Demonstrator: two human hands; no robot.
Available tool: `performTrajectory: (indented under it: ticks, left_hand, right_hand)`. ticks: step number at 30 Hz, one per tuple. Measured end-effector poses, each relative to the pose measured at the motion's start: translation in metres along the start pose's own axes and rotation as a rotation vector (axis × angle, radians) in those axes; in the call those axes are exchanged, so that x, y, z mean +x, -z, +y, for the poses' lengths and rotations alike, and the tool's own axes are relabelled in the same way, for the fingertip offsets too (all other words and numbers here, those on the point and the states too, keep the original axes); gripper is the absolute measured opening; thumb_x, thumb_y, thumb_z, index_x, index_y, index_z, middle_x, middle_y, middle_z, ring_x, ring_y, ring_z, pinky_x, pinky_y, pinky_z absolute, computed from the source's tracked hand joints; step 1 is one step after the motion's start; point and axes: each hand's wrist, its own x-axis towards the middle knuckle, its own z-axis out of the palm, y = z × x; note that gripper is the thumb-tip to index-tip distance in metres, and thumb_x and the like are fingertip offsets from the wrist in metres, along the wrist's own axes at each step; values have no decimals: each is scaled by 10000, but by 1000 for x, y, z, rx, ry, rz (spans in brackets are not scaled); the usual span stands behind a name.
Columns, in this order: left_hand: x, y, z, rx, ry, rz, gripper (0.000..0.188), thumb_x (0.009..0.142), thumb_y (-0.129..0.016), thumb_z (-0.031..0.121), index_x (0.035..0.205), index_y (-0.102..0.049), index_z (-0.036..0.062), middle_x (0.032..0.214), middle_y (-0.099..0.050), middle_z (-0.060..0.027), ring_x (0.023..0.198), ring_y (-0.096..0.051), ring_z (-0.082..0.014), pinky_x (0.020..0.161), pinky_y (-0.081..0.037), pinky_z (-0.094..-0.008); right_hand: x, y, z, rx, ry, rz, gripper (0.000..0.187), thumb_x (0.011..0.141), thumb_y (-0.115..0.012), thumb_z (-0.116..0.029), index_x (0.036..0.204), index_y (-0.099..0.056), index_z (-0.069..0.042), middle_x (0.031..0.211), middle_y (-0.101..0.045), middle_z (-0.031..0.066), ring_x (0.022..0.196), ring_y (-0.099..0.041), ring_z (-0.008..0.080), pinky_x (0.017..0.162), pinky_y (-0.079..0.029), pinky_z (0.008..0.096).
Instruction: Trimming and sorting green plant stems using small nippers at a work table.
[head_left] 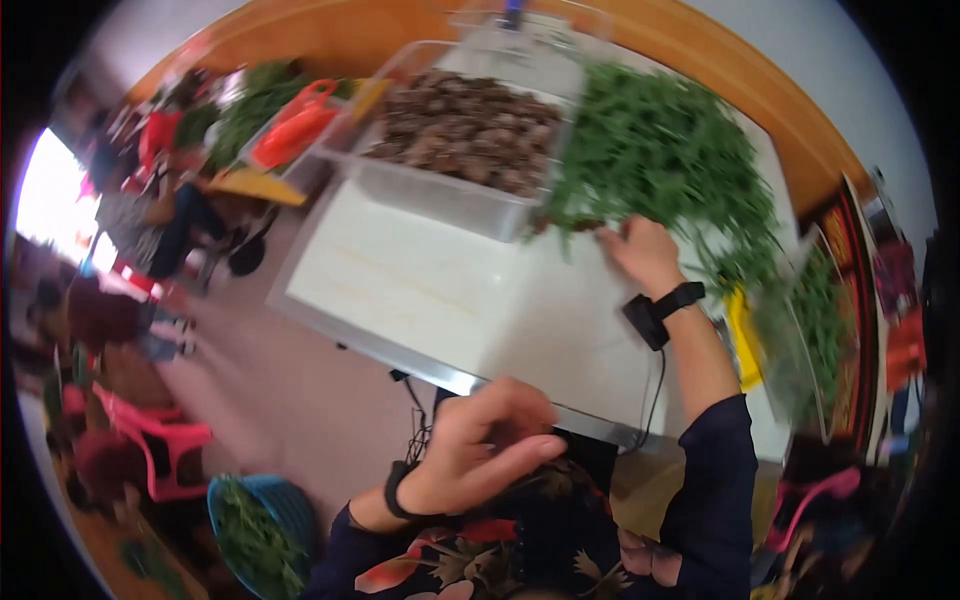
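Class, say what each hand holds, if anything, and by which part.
Left hand: nothing visible. Right hand: fingers by the greens; any hold cannot be told.

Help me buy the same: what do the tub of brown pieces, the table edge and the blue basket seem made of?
Tub: smooth plastic, likely; translucent walls. Table edge: silvery and shiny, probably metal. Basket: ribbed, bright, perhaps plastic, though blurred.

- No text, label, number or sign can be read.
- Any print on the yellow item (742, 338) on the table (420, 265) or the red-and-black panel (858, 300) is too blurred.
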Motion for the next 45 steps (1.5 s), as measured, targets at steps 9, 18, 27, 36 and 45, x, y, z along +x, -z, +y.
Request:
performTrajectory:
  ticks: [9,18,27,36,45]
  left_hand:
    - [-15,9,-27,76,44,129,135,895,-670,122,911,-577,26,610,-501,17,529,-422,-55,481,-340,-230]
    - [28,-30,-48,-24,2,-89,183,826,-689,159,873,-556,42,560,-480,-21,510,-467,-122,487,-368,-295]
    - [121,-74,-81,-425,278,-251,218,841,-694,209,985,-583,89,757,-593,20,654,-490,-61,563,-391,-230]
    - [184,-74,-95,-398,373,-208,399,865,-679,167,1227,-592,27,909,-620,16,683,-499,-34,604,-413,-185]
    - [175,-96,-116,-311,232,-204,277,865,-681,94,1122,-656,-7,872,-644,0,709,-533,-48,637,-412,-190]
  right_hand:
    - [33,-17,21,296,72,-64,328,817,-695,-307,737,-625,4,577,-602,139,535,-615,249,500,-455,367]
    - [20,-20,64,725,60,-72,177,866,-674,-125,938,-529,-53,739,-568,-3,555,-512,67,469,-395,214]
    - [-52,14,86,904,197,525,178,891,-647,-67,1028,-534,-78,953,-604,9,705,-489,26,589,-393,166]
    - [-81,22,47,1081,233,556,306,787,-724,31,1039,-569,-45,881,-633,0,683,-548,29,602,-439,161]
    - [-94,25,62,751,240,560,276,776,-782,-64,974,-595,-19,731,-629,4,579,-511,22,518,-417,174]
